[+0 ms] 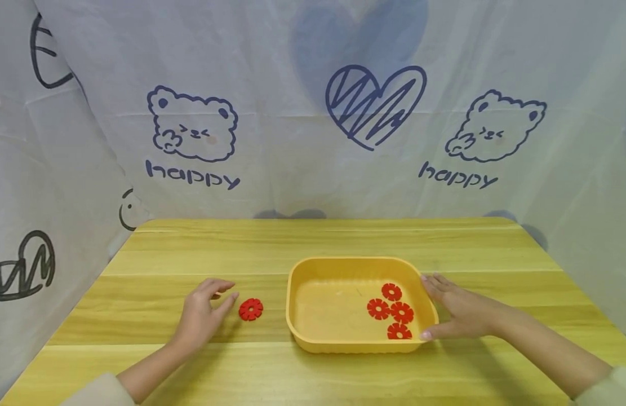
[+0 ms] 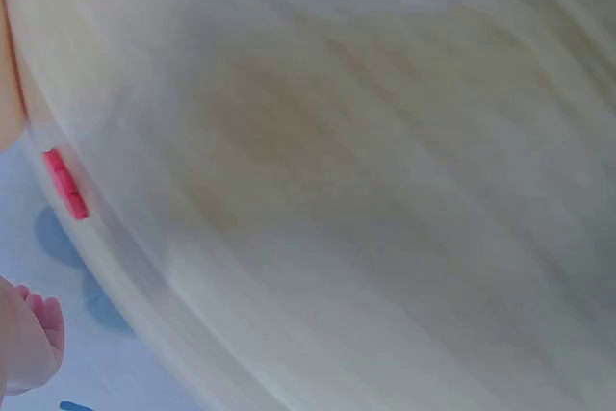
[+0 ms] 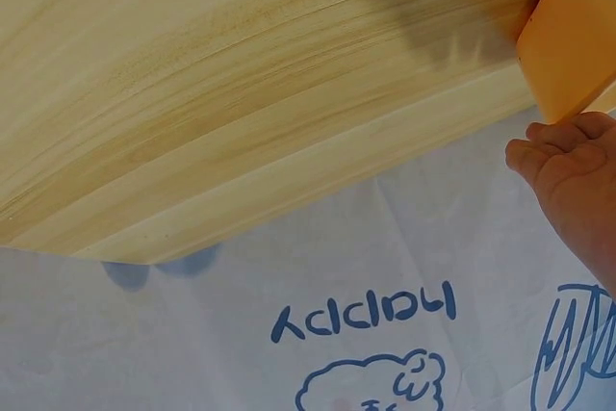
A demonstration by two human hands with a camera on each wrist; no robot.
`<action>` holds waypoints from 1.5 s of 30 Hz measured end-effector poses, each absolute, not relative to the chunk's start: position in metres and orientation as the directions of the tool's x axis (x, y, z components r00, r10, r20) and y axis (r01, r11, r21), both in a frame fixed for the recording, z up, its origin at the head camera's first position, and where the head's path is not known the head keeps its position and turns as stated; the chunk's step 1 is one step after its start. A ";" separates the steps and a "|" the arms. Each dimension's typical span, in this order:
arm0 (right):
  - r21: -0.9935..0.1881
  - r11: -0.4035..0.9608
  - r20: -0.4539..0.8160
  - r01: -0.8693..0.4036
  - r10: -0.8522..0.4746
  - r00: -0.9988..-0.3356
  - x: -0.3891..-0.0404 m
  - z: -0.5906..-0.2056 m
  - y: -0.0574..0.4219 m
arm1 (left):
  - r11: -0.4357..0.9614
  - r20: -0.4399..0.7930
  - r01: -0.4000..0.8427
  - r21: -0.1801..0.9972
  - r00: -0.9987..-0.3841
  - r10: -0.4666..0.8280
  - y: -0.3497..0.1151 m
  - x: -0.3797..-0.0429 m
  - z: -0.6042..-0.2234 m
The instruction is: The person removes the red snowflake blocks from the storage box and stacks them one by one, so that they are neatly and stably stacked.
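A red notched disc (image 1: 251, 309) lies flat on the table, left of a yellow tray (image 1: 338, 345). Close beside the disc on its left is my left hand (image 1: 203, 310), thumb and fingers apart with nothing between them. The left wrist view shows the disc (image 2: 65, 185) edge-on near part of that hand (image 2: 31, 339). At the tray's right end my right hand (image 1: 460, 310) rests with spread fingers touching the rim. Several red notched discs (image 1: 378, 309) lie inside the tray, towards its right side. In the right wrist view, the right hand (image 3: 577, 175) meets the tray's orange-looking wall (image 3: 568, 40).
The wooden table (image 1: 216, 242) has its far edge against a pale cloth (image 1: 282, 146) printed with bears, a heart and lettering. More printed cloth (image 1: 84, 186) hangs along the left side.
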State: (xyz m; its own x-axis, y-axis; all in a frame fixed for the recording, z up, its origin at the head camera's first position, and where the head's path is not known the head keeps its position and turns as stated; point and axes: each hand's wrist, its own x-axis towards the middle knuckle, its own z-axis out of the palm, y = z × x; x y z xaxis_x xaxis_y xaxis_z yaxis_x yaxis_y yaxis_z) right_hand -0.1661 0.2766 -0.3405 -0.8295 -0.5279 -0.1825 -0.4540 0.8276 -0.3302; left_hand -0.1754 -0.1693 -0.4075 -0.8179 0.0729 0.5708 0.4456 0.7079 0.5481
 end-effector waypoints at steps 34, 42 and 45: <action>-0.338 0.824 -0.181 -0.454 -0.530 -0.828 -0.166 -0.341 0.277 | 0.497 0.608 0.557 0.665 -0.791 0.072 -0.125 -0.169 -0.376; -0.341 0.824 -0.183 -0.452 -0.530 -0.828 -0.167 -0.340 0.277 | 0.458 0.601 0.577 0.676 -0.792 0.112 -0.111 -0.168 -0.372; -0.338 0.823 -0.178 -0.456 -0.532 -0.828 -0.167 -0.340 0.277 | 0.440 0.598 0.586 0.681 -0.791 0.129 -0.106 -0.169 -0.373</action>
